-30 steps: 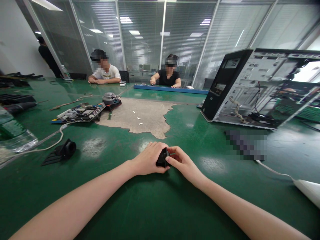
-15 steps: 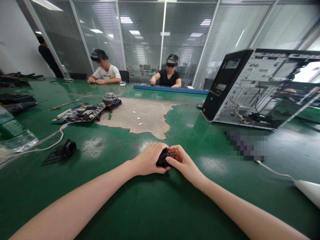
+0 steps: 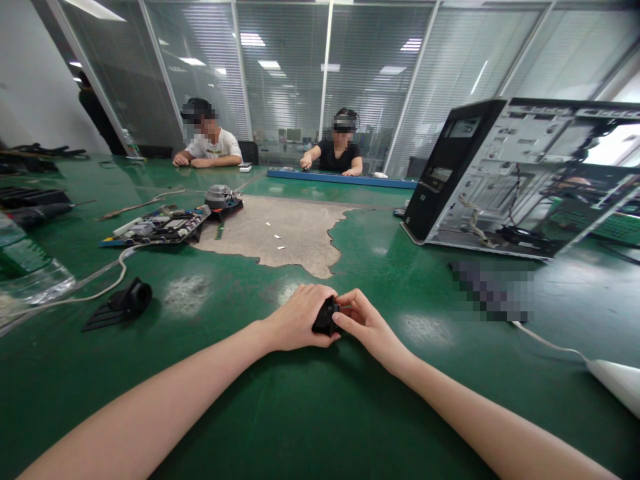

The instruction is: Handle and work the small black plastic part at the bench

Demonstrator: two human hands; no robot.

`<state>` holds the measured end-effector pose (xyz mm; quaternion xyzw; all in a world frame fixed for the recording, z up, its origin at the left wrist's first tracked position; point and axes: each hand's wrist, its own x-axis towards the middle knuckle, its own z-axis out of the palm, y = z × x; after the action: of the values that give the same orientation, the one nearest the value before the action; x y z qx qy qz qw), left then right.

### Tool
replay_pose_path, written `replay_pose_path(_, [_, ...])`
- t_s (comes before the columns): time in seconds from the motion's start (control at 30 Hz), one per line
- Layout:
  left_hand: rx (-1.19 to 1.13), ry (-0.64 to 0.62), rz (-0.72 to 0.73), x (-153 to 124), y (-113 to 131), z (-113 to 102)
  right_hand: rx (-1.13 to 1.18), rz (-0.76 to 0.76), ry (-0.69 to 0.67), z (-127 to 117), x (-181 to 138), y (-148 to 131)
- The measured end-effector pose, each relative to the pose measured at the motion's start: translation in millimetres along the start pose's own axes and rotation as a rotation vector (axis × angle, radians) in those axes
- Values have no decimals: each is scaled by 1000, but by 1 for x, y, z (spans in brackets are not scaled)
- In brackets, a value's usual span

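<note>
A small black plastic part [image 3: 326, 316] is held between my two hands, just above or on the green table [image 3: 300, 413]; its exact kind cannot be made out. My left hand [image 3: 301, 317] wraps round it from the left, thumb below and fingers over the far side. From the right, my right hand [image 3: 364, 323] pinches its near end between thumb and fingertips. Much of the part is hidden by the fingers. To the left lies a black plastic piece with a round opening and a flat slotted base [image 3: 131, 300].
A circuit board [image 3: 160, 227] and a cooler with a fan [image 3: 223, 199] sit at back left, by a bare patch [image 3: 285, 230]. An opened computer case [image 3: 500, 180] stands at right. A water bottle [image 3: 30, 260] is far left. Two people [image 3: 213, 143] sit across the table.
Both hands keep their hold on the black part, with hardly any visible shift. Across the table, the person in white has turned the head slightly.
</note>
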<state>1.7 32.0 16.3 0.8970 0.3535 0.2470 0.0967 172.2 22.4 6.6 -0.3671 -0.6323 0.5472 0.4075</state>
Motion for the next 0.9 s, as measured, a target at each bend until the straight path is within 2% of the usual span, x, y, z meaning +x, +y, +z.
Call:
replay_pose_path(0.17, [9, 2, 1, 0, 1, 0, -1, 46, -28, -2, 0, -4])
replay_pose_path(0.3, [12, 6, 3, 0, 0, 1, 45, 17, -76, -3, -2, -6])
replay_pose_path(0.57, [0, 4, 2, 0, 0, 1, 14, 19, -5, 0, 0, -2])
replay_pose_path(0.73, [12, 1, 2, 0, 0, 0, 11, 42, -35, -2, 0, -2])
replay_pose_path(0.9, [15, -4, 9, 0, 0, 0, 60, -3, -63, -2, -3, -2])
